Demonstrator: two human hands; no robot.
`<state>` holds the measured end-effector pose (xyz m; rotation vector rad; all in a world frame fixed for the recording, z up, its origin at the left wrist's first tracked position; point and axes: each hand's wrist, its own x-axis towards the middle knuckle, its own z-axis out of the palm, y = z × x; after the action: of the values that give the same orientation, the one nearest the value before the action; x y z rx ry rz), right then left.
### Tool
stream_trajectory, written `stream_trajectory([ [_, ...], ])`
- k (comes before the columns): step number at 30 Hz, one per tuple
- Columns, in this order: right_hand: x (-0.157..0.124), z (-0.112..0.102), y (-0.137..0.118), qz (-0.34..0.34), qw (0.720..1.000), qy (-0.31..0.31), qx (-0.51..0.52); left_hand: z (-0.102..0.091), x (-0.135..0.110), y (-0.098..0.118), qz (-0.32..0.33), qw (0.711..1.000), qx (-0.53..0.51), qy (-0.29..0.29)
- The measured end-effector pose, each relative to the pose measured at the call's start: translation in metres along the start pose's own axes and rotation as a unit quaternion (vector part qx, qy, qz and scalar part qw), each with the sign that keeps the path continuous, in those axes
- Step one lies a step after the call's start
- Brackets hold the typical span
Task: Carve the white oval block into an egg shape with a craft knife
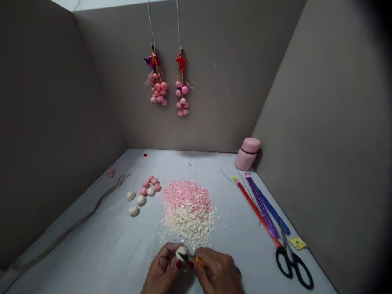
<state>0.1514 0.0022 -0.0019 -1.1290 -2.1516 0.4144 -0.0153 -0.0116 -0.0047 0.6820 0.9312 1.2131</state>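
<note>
At the near middle of the table, my left hand grips a small white ball between thumb and fingers. My right hand is closed around a yellow-handled craft knife, mostly hidden by the fingers. Its dark blade touches the front of the ball. Just beyond both hands lies a heap of flakes, with pink flakes at the far side and white flakes nearer me. Left of the heap are several pink balls and several white balls.
Brown cords run along the left. On the right lie scissors, a red strip, a purple strip, a blue strip and a yellow packet. A pink jar stands behind. Two ball bunches hang at the back wall.
</note>
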Motion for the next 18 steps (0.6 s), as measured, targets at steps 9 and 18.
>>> stream_trajectory([
  [9, 0.001, -0.003, 0.002, 0.018, 1.0, 0.005, -0.02, 0.002, 0.0, 0.0, -0.01, 1.0, 0.003, 0.013],
  [18, 0.004, -0.01, 0.005, 0.049, 0.999, 0.013, 0.003, 0.004, 0.001, 0.002, 0.0, 0.998, -0.024, 0.065],
])
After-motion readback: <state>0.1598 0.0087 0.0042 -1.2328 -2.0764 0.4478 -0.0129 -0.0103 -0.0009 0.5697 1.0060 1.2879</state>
